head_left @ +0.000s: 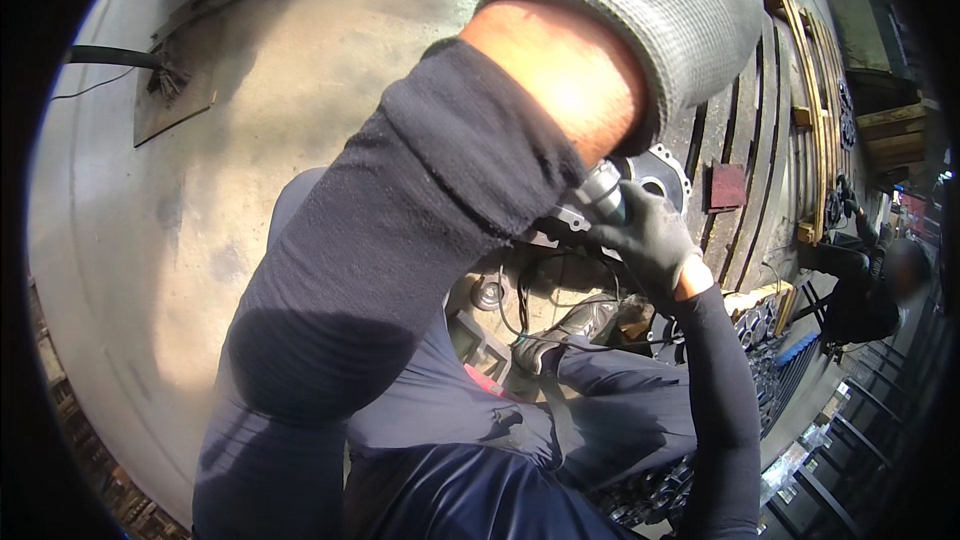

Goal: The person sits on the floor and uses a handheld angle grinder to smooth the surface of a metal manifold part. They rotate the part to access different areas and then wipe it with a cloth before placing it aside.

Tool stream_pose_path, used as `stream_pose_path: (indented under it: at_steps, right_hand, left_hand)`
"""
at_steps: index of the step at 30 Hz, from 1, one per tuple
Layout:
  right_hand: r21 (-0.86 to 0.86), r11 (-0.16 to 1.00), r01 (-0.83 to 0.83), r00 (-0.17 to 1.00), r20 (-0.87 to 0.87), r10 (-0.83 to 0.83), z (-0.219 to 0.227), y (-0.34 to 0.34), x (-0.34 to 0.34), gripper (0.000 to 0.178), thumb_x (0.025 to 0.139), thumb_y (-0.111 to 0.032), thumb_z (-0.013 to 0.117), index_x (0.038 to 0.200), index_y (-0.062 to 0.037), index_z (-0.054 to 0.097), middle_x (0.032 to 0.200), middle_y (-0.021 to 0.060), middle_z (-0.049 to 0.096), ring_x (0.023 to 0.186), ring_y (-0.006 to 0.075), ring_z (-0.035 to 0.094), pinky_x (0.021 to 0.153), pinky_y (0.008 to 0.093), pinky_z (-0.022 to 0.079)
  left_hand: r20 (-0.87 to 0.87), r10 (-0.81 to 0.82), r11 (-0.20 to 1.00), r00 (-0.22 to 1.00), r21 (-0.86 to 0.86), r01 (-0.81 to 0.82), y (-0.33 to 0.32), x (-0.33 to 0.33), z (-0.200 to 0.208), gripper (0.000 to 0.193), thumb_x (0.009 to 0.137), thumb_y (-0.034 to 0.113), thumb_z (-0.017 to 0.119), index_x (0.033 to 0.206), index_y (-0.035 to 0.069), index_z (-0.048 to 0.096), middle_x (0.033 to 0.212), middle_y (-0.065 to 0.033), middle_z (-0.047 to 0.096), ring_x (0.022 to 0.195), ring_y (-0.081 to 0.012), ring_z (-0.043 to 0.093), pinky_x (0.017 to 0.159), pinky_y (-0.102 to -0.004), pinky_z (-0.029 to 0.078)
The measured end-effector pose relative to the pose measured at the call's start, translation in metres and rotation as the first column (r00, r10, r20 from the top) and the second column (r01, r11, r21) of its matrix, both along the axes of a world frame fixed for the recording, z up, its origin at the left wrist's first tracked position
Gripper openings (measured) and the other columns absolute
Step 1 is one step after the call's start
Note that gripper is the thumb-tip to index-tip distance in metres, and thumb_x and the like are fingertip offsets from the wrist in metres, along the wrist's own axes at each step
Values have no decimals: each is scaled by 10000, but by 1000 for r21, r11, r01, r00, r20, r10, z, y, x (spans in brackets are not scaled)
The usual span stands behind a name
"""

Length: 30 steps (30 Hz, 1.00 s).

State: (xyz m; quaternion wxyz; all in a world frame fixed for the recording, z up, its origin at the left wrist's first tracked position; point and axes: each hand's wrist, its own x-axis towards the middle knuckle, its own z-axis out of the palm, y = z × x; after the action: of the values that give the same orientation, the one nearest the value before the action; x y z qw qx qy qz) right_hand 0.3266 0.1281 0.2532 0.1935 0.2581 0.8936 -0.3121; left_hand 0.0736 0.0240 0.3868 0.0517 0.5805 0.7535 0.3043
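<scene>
My left hand, in a grey knitted glove, is raised close to the view at the upper right. Its fingers are out of sight, so whether it grips anything is hidden, and its dark-sleeved forearm covers much of the middle. Below it, my right hand, in a grey glove, is closed around a cylindrical handheld tool with a silver metal end. The tool is partly hidden behind my left wrist. Next to it is a grey metal casting with a rim of bolt holes, also partly covered.
A reddish square pad lies on the slatted wooden surface at right. Cables and a round metal part are near my shoe. Another person is at far right, beside pallets.
</scene>
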Motion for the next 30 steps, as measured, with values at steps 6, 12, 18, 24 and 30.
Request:
stream_pose_path:
  at_steps: [6,12,18,24,30]
  right_hand:
    - [92,994,61,995,71,-68,5,9,-33,567,894,-388,869,1313,-37,719,1180,273,787,1135,454,750,981,508,570]
    - [87,992,-89,995,45,85,-4,3,-47,608,868,-401,871,1337,-45,717,1227,266,773,1157,456,749,1015,504,570]
    - [76,973,-216,969,137,205,-4,1,-38,615,832,-374,858,1345,-73,700,1182,268,779,1107,472,756,970,538,584]
    - [169,899,-405,905,219,366,10,5,-18,557,863,-312,844,1290,-26,629,1035,263,774,1021,466,762,900,557,586]
    - [289,868,-404,903,277,329,15,27,3,572,839,-362,884,1242,-56,618,1068,242,762,1013,465,753,884,564,591]
  left_hand:
    - [26,-31,999,999,36,30,5,4,0,342,1064,232,597,1101,-59,773,1089,-290,789,1087,-429,770,1020,-493,587]
    - [20,-4,1000,1000,16,4,3,4,3,347,1067,236,595,1107,-60,772,1102,-292,787,1100,-427,767,1030,-492,583]
    - [16,-4,1000,1000,2,4,-3,4,2,353,1070,239,592,1113,-61,772,1116,-293,785,1113,-425,764,1039,-490,579]
    - [28,-12,1000,1000,1,12,-8,9,3,358,1073,242,590,1120,-62,772,1130,-295,783,1126,-424,761,1048,-489,575]
    - [27,-13,1000,1000,2,13,-6,12,1,363,1076,246,588,1126,-63,772,1144,-297,781,1139,-422,757,1057,-488,571]
